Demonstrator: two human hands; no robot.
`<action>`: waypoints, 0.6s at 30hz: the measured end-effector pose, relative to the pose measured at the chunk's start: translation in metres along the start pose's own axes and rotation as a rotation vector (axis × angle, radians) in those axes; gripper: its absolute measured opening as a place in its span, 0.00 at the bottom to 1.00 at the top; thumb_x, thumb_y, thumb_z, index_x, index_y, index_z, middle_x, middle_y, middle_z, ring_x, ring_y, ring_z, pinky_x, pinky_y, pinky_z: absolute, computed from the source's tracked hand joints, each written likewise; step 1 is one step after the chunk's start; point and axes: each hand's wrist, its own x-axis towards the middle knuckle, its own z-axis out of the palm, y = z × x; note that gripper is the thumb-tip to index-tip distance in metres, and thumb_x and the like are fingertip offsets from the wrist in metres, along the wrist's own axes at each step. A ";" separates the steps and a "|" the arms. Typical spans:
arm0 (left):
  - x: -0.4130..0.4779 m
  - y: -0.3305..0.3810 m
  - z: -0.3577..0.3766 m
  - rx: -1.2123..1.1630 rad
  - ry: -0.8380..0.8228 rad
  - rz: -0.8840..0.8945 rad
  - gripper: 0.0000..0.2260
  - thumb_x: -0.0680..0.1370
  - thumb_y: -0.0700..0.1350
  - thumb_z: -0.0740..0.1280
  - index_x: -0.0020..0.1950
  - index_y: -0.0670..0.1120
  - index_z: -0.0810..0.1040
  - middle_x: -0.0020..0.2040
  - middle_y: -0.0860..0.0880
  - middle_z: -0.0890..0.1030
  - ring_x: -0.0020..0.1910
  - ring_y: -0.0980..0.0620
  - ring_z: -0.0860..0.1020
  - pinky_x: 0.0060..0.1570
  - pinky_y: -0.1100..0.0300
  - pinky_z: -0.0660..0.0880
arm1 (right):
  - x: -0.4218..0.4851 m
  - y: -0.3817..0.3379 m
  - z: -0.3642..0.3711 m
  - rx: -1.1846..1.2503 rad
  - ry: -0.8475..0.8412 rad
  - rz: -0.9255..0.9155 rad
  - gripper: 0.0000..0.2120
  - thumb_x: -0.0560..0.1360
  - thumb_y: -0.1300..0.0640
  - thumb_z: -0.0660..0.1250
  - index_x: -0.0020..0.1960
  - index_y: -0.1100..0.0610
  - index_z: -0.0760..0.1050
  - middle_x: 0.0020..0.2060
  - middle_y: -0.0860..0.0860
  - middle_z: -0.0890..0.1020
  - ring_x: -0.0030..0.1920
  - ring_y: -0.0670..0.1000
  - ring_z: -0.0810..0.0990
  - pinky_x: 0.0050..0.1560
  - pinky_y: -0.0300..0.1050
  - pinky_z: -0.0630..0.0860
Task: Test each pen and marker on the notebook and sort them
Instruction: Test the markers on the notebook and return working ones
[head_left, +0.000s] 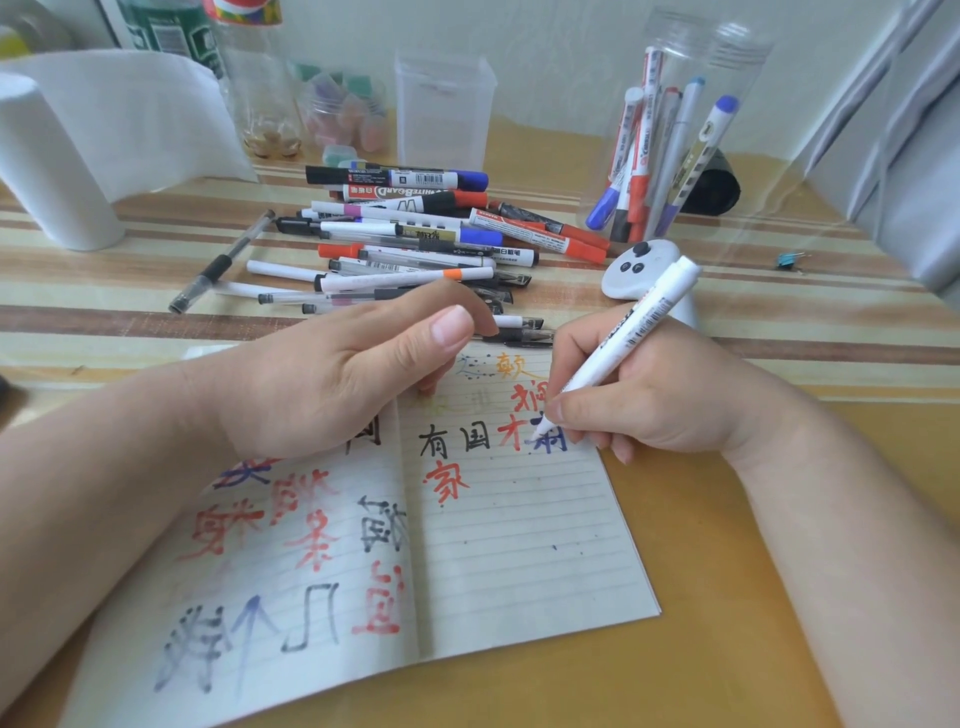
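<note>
- Testing a marker is the step in hand. The table (727, 649) is bare yellow at the front of the frame and striped further back.
- notebook (519, 545) lies open at lower centre, with red, black and blue characters on both pages. The free lines are on the lower right page, so I'd put the next marks there to keep each one readable.
- pen pile (415, 234) sits at upper centre, just beyond the notebook's top edge. The clear tube (670, 156) at upper right has several markers leaning inside it. That looks like one sort bin.
- left hand (332, 384) rests on the top of the notebook near the fold, fingers loosely curled. Nothing shows in its grip. It should press flat so the page doesn't slide.
- right hand (639, 400) has its grip closed round the white marker (628, 332) in a writing hold, with the barrel leaning up and to the right.
- Marker tip touches the right page at a blue character.
  - A short, light stroke should be enough; check for even ink.
  - The heel of the hand is close to fresh ink, so smearing is a risk. Lift clear rather than drag.
</note>
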 end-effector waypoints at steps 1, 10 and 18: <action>0.003 -0.003 0.000 -0.024 -0.004 0.017 0.28 0.76 0.77 0.45 0.62 0.64 0.73 0.42 0.56 0.79 0.45 0.52 0.81 0.49 0.50 0.78 | 0.000 0.001 0.000 -0.009 0.005 0.002 0.09 0.73 0.69 0.71 0.37 0.61 0.76 0.27 0.53 0.81 0.22 0.47 0.76 0.22 0.39 0.70; 0.027 -0.049 -0.007 -0.003 -0.129 -0.007 0.17 0.79 0.73 0.52 0.62 0.70 0.70 0.39 0.56 0.80 0.38 0.54 0.82 0.39 0.54 0.77 | 0.001 0.012 -0.009 0.126 0.032 -0.043 0.04 0.67 0.61 0.70 0.36 0.60 0.77 0.27 0.56 0.80 0.25 0.50 0.75 0.22 0.40 0.70; 0.020 -0.042 -0.002 -0.046 -0.074 -0.006 0.17 0.82 0.69 0.51 0.63 0.66 0.72 0.42 0.53 0.79 0.43 0.49 0.82 0.43 0.50 0.77 | 0.000 0.009 -0.006 0.054 -0.011 -0.044 0.07 0.73 0.69 0.73 0.39 0.65 0.77 0.28 0.55 0.81 0.25 0.49 0.76 0.23 0.41 0.72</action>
